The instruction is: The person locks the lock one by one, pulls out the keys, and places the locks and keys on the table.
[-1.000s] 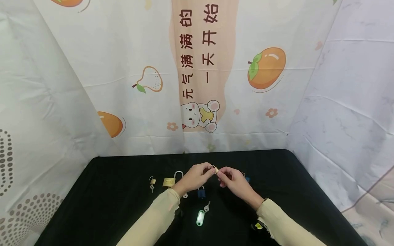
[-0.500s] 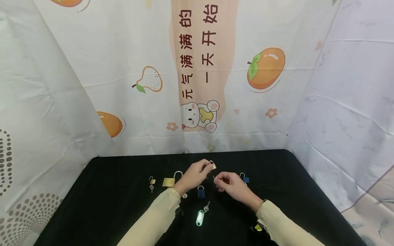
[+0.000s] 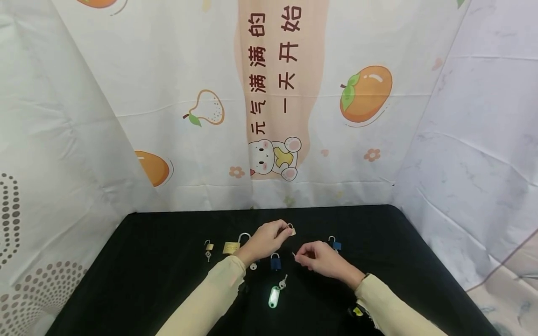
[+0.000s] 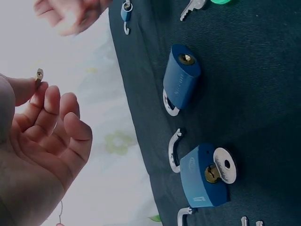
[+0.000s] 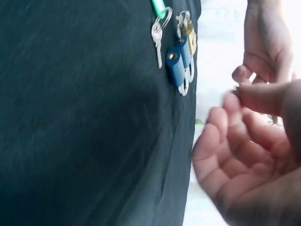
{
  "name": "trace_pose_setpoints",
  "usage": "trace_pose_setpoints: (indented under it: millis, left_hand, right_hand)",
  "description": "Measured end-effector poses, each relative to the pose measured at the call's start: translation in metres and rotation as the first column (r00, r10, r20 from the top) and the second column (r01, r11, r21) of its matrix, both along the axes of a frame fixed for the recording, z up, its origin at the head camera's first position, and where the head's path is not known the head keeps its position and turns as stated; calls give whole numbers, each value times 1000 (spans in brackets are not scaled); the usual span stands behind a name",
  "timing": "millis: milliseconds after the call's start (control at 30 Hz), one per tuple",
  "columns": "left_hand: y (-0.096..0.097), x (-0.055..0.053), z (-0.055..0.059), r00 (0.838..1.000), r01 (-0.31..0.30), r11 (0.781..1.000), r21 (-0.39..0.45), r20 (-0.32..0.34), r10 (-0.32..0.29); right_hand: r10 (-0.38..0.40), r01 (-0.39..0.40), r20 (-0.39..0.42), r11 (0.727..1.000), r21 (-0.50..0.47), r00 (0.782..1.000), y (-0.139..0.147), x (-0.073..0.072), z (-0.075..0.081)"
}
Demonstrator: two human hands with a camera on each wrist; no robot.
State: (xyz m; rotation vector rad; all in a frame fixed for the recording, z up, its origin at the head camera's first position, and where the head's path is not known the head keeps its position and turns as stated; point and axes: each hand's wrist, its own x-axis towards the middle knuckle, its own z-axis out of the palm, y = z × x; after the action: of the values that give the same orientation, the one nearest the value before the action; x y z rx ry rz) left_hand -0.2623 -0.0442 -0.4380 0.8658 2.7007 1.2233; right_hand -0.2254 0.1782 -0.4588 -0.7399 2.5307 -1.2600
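My left hand [image 3: 269, 239] pinches a small brass padlock [image 3: 293, 230] between thumb and forefinger, raised near the table's far edge. In the left wrist view the underside of that padlock [image 4: 40, 74] faces the camera, with its keyhole showing. Lower and to the right, my right hand [image 3: 321, 259] pinches a small key [image 3: 293, 254]; only its thin end shows past the fingertips. The two hands are apart. Below and between them stands a blue padlock [image 3: 275, 262], its shackle closed. Behind my left wrist another blue padlock [image 4: 202, 176] has a key [image 4: 226, 165] in it.
At the left are a larger brass padlock [image 3: 231, 248] with its shackle raised and a small brass padlock [image 3: 209, 247] with keys. A blue padlock [image 3: 336, 245] stands behind my right hand. A key [image 3: 283, 282] with a green tag [image 3: 274, 297] lies in front on the black cloth [image 3: 168, 289].
The hands met at the small brass padlock a second ago. My right hand has since drawn away, down and slightly right, with the key; my left hand keeps the padlock in nearly the same place.
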Motion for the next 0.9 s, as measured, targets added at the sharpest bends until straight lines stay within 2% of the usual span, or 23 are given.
trace_pose_setpoints:
  millis: [167,333,667,900]
  left_hand:
    - [-1,0,-3,1000,9,1000,-14,4,-9]
    - [-1,-1,-8,1000,19,1000,-23,4,-19]
    - [2,-2,-14,999,33,998,-48,25,-32]
    - [1,-1,-15,999,41,998,-44,38,-39]
  right_hand:
    - [81,-86,41,986,140,996,8,2,-4]
    - [91,-106,82,972,208,992,9,5,-9]
    - [69,-98,129,967,236,989,8,9,-14]
    - [25,-55,135,973,224,991,11,6,-13]
